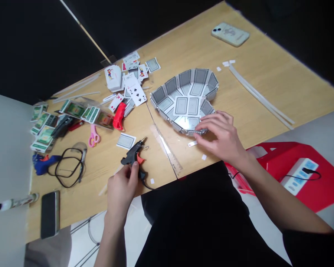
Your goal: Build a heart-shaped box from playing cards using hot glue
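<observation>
My left hand (122, 183) is closed around a black hot glue gun (133, 154) with an orange trigger. The gun's metal nozzle points away, up and to the right, low over the table. My right hand (221, 137) is at the near right wall of a heart-shaped tray made of playing cards (171, 87), its fingertips inside the rim and the thumb outside. Grey patterned card backs line the tray's walls and floor. Two cards (187, 106) lie side by side in its middle. A clear ruler (167, 148) lies between the glue gun and the tray.
Loose playing cards (135, 91), a red tool (119, 116), pink scissors (94, 137), card boxes (74, 108) and a blue glue gun (43, 163) cover the left side. Phones (230, 34) and glue sticks (258, 97) lie rightward. A power strip (300, 176) sits below on red.
</observation>
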`<move>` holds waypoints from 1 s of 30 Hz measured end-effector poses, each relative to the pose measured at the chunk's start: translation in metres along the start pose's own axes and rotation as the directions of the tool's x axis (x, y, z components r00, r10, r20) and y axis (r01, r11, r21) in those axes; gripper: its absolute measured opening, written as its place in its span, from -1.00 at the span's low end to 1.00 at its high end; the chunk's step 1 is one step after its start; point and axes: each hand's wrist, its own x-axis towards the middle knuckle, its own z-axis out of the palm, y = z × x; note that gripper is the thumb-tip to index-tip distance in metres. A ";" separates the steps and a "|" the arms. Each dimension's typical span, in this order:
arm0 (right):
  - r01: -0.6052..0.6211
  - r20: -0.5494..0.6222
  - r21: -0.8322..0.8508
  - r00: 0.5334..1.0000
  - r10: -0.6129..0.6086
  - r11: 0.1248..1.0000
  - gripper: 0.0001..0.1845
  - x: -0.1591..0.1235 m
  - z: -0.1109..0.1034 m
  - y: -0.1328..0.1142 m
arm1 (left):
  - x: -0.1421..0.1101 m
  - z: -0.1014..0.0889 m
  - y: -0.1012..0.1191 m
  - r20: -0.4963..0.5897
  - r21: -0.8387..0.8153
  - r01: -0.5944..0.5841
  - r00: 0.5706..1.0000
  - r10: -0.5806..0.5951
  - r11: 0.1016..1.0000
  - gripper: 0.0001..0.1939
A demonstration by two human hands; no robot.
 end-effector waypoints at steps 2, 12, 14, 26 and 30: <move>0.002 -0.005 -0.003 1.000 -0.002 1.000 -0.94 0.000 0.000 0.000 | -0.003 -0.002 -0.001 -0.006 0.032 0.005 1.000 -0.005 0.999 -0.42; 0.030 0.014 -0.021 0.999 -0.030 0.999 -0.95 0.002 -0.002 0.000 | 0.019 -0.019 0.075 -0.191 -0.011 -0.596 0.790 0.583 0.803 -0.80; 0.028 0.020 -0.019 0.999 -0.027 0.999 -0.95 0.002 -0.003 0.000 | 0.038 -0.012 0.099 -0.150 -0.009 -0.774 0.627 0.764 0.633 -0.79; -0.003 0.063 0.003 0.998 0.003 1.000 -0.91 0.004 -0.005 -0.001 | 0.095 0.009 0.154 0.121 -0.162 -0.890 0.410 0.904 0.425 -0.89; 0.006 0.060 0.007 0.998 -0.007 1.000 -0.88 0.004 -0.005 -0.001 | 0.096 0.005 0.160 0.154 -0.188 -0.874 0.423 0.893 0.447 -0.94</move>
